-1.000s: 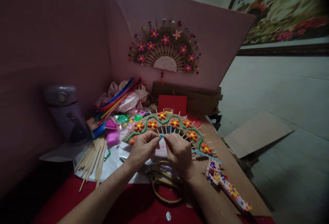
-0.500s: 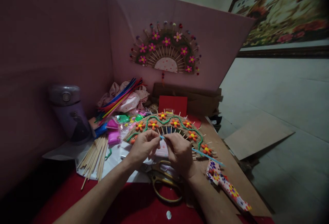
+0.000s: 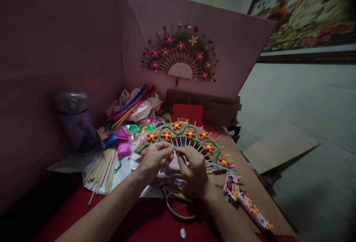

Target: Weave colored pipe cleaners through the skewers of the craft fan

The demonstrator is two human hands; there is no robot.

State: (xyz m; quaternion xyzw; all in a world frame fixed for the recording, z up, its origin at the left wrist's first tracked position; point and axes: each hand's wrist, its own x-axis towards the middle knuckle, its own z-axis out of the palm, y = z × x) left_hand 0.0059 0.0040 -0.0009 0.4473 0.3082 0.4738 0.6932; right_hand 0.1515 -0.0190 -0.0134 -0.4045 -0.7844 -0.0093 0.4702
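Observation:
Between my fingertips is a light blue pipe cleaner (image 3: 219, 166), its long tail passing out to the right of my right hand. My left hand (image 3: 157, 156) pinches its bent end. My right hand (image 3: 191, 164) is closed on it just beside, the two hands nearly touching. Behind them lies a twine-wrapped stick fan (image 3: 182, 127) with orange clay flowers and a wavy green pipe cleaner; my hands hide its lower middle. Below my hands rest scissors (image 3: 179, 201) with brass-coloured handles, their blades partly covered.
At left stand a purple bottle (image 3: 79, 123) and a bundle of wooden sticks (image 3: 102, 168). Coloured pipe cleaners (image 3: 133, 105) lie behind bags of clay (image 3: 123, 148). A flower-patterned glue gun (image 3: 247, 201) lies at right. A finished-looking fan (image 3: 180, 55) hangs on the pink board.
My right hand has tilted slightly, and the blue tail has shifted a little left and up. Both hands keep their pinch on the pipe cleaner.

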